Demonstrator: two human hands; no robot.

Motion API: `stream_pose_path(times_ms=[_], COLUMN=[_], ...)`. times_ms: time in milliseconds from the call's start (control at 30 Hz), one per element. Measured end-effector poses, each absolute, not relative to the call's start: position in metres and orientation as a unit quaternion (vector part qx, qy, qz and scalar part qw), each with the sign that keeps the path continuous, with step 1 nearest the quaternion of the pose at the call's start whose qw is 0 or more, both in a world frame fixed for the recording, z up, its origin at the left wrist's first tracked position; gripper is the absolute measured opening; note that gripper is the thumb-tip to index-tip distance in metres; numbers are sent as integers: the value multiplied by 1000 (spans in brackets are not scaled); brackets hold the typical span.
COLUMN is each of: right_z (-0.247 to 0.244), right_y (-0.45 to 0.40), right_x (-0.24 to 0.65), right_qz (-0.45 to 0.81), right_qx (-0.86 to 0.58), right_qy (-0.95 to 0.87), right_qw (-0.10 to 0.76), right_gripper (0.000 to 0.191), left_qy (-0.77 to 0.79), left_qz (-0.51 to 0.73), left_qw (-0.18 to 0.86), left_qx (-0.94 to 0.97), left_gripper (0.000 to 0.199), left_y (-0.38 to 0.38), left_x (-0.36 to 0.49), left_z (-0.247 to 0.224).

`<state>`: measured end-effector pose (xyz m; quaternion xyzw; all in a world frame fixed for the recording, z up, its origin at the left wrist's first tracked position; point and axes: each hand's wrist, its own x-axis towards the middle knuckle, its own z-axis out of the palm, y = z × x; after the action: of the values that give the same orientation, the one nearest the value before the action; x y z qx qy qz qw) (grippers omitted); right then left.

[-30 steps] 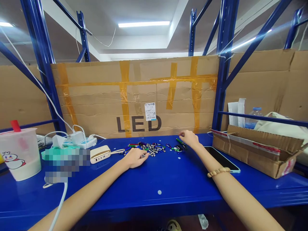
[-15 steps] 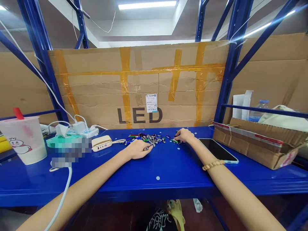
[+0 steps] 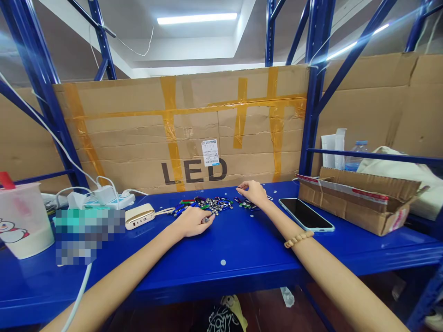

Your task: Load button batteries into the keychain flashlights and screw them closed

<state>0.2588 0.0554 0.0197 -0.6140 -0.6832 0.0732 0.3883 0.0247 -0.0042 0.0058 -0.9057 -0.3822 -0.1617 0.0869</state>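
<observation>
On the blue shelf lies a heap of small shiny pieces (image 3: 216, 205), silver, blue, green and red; their kind is too small to make out. My left hand (image 3: 192, 221) rests at the heap's near left side, fingers curled. A small dark metallic bit shows by its thumb; whether it is held or worn I cannot tell. Just right of the heap is a smaller cluster of similar pieces (image 3: 246, 204). Above and behind it is my right hand (image 3: 254, 192), its fingers bent together and pointing left; anything between the fingertips is hidden.
A phone (image 3: 306, 214) lies right of my right hand, beside an open cardboard box (image 3: 356, 203). Left are a cream-coloured device with a strap (image 3: 139, 216), a power strip with plugs (image 3: 107, 196) and a plastic cup (image 3: 26, 221). A large cardboard sheet (image 3: 138, 138) stands behind.
My right hand has lifted off the smaller cluster and moved left toward the heap's far side. My left hand stays by the heap. The camera view has turned slightly right.
</observation>
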Motion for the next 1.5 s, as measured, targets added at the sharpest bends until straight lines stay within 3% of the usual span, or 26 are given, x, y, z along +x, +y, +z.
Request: stream_pose_path(times_ms=[133, 333, 467, 600, 733, 800, 1033, 1500], right_z=[18, 9, 6, 6, 7, 7, 3, 9], right_y=[49, 33, 31, 33, 30, 28, 27, 26], right_x=[234, 197, 189, 189, 189, 189, 188, 193], right_qz=[175, 331, 473, 502, 504, 490, 479, 489], right_qx=[-504, -375, -322, -320, -318, -327, -341, -330], right_qy=[-728, -745, -674, -657, -671, -688, -720, -703], right_qw=[432, 441, 467, 463, 442, 423, 368, 396], right_gripper=[31, 33, 30, 28, 29, 33, 37, 27], left_qy=[-420, -422, -421, -424, -471, -486, -501, -499], left_qz=[-220, -388, -393, -361, -293, -253, -216, -211], left_qw=[34, -281, -332, -267, -24, 47, 111, 112], left_qx=[-880, -769, -746, -787, -831, -835, -831, -833], left_gripper=[30, 30, 30, 31, 34, 30, 29, 32], left_y=[-5, -4, -2, 0, 4, 6, 11, 5], left_x=[30, 39, 38, 34, 27, 23, 13, 16], left_z=[1, -2, -2, -4, -2, -1, 3, 5])
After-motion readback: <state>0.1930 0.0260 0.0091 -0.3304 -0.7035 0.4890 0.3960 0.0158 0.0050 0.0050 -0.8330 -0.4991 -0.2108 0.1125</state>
